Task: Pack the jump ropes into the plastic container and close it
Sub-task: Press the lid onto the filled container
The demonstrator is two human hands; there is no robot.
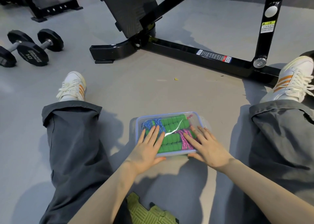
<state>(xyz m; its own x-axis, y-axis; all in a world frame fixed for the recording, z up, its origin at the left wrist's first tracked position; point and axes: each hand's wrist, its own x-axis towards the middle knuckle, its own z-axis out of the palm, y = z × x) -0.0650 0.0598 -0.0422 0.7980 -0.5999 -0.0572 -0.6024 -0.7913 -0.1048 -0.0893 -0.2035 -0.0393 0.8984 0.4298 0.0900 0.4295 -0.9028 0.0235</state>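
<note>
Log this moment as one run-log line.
lid: on container | left hand: flat on lid | right hand: flat on lid | jump ropes: inside | container: floor, between legs

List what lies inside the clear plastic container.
Green foam handles, a blue braided rope and a pink braided rope show through the clear lid. The left hand and right hand cover the rest.

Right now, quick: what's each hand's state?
Left hand: open, fingers flat on the clear blue-rimmed plastic container lid, thumb at its near edge.
Right hand: open, fingers flat on the same lid.
</note>
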